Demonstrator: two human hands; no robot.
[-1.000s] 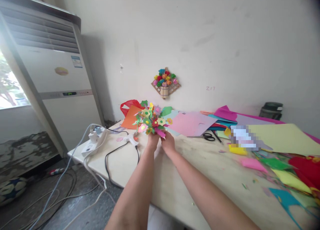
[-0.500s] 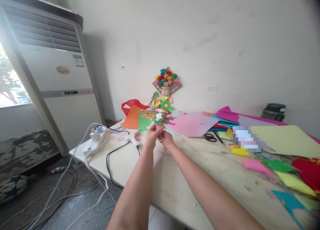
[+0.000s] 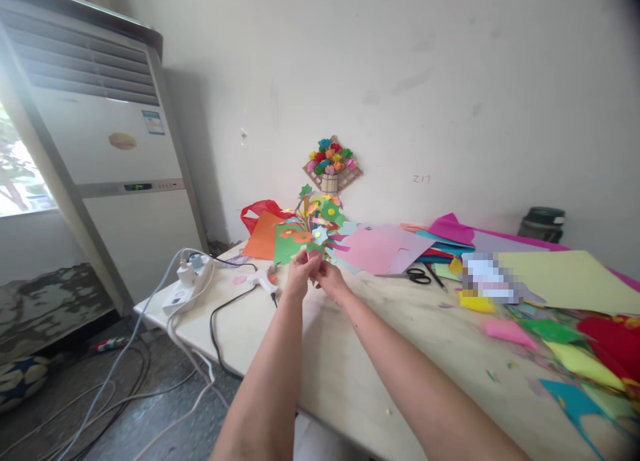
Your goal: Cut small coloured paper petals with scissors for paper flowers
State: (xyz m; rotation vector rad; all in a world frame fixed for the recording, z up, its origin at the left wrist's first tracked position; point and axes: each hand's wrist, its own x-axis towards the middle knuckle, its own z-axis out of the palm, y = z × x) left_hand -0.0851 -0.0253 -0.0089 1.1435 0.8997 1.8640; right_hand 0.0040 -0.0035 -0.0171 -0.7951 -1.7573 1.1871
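Pinching the paper bouquet (image 3: 320, 234) low, our left hand (image 3: 300, 273) should press gently; right hand (image 3: 331, 279) curls at its foot, hold unclear.

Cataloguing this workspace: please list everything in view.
table: one, whitish, centre
paper-flower bouquet: one, multicoloured, in left hand
paper pieces: many, mixed colours, table
scissors: one, black-handled, table's middle
glue gun: one, white, table's left
power strip: one, white, table's left
wall decoration: one, multicoloured, wall
air conditioner: one, white, left
bottle: one, green, back right
ball: one, blue-white, lower left
cables: several, mixed, left
bag: one, red, table's back
left hand: one, bare, centre
right hand: one, bare, centre
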